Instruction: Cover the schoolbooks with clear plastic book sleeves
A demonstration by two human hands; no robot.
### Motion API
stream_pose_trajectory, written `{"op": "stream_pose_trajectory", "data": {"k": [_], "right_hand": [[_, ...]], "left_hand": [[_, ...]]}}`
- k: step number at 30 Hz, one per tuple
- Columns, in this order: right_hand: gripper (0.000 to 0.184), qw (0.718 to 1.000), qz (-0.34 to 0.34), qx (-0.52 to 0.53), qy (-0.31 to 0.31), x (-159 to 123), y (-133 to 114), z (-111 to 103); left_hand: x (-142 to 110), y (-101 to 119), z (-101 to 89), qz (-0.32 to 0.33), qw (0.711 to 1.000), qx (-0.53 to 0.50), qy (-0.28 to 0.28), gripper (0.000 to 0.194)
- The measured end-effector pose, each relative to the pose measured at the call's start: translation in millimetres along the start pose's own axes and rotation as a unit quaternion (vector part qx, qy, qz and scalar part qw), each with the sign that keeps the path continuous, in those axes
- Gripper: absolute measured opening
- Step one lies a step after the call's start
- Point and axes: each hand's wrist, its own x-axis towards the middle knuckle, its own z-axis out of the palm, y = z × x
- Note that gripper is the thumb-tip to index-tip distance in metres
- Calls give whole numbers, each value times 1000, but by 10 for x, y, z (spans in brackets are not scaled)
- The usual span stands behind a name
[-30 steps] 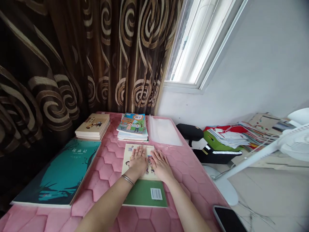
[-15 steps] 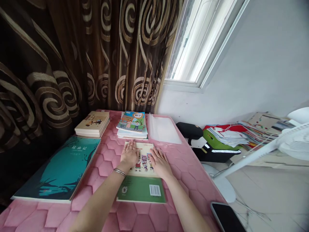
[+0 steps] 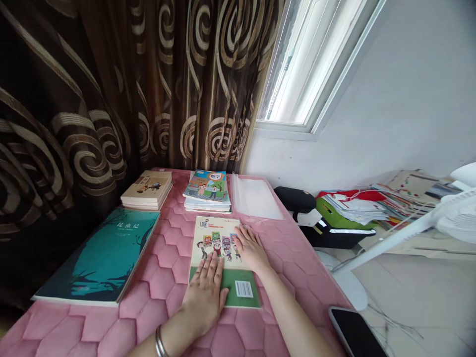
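A cream and green book (image 3: 211, 233) lies closed in front of me with its barcode side up and cartoon children printed on it. My left hand (image 3: 206, 292) rests flat on its lower left part, fingers stretched out over the green band. Along the upper right edge of the book lies my right hand (image 3: 253, 249), palm down with fingers extended. Neither hand grips anything. Beyond the book is a small pile topped by a blue textbook (image 3: 208, 186). Clear plastic covers (image 3: 256, 198) lie to the right of that pile.
On the left are a large teal book (image 3: 107, 253) and a stack of tan books (image 3: 147, 188). A phone (image 3: 355, 329) lies at the right edge of the pink padded table cover (image 3: 163, 277). A white fan (image 3: 394, 238) stands right of the table, near bags and papers.
My left hand has slid from the book's upper left down to its lower left, uncovering the printed figures. My right hand stays near the upper right edge. The view has shifted slightly.
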Motion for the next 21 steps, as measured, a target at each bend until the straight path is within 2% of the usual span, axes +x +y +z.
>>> {"op": "stream_pose_trajectory", "data": {"k": [3,7,9,12,13,15,18,21], "right_hand": [[51,1000,0,-4,-3,17,21,-15],[53,1000,-3,-12,-10,-26,-56,-92],[54,999,-38,-16,-15,-129,-181,-108],[54,990,-139,4,-28,-371,-409,-56],[54,988,-153,10,-24,-457,-465,-26],[53,990,-140,16,-3,-609,-512,25],[54,994,-109,17,17,-750,-433,44],[57,995,-100,19,4,-797,-310,28]], "left_hand": [[-70,17,-61,5,999,-23,-25,62],[-30,-2,-81,3,999,-34,-30,62],[-9,8,-65,-1,999,-31,-38,62],[1,11,-49,-6,998,-28,-57,63],[0,-7,-55,-1,998,-31,-61,63],[-1,-87,-95,18,997,-50,-64,62],[2,-301,-224,27,991,-101,-89,61],[12,-524,-377,-34,980,-139,-137,67]]}}
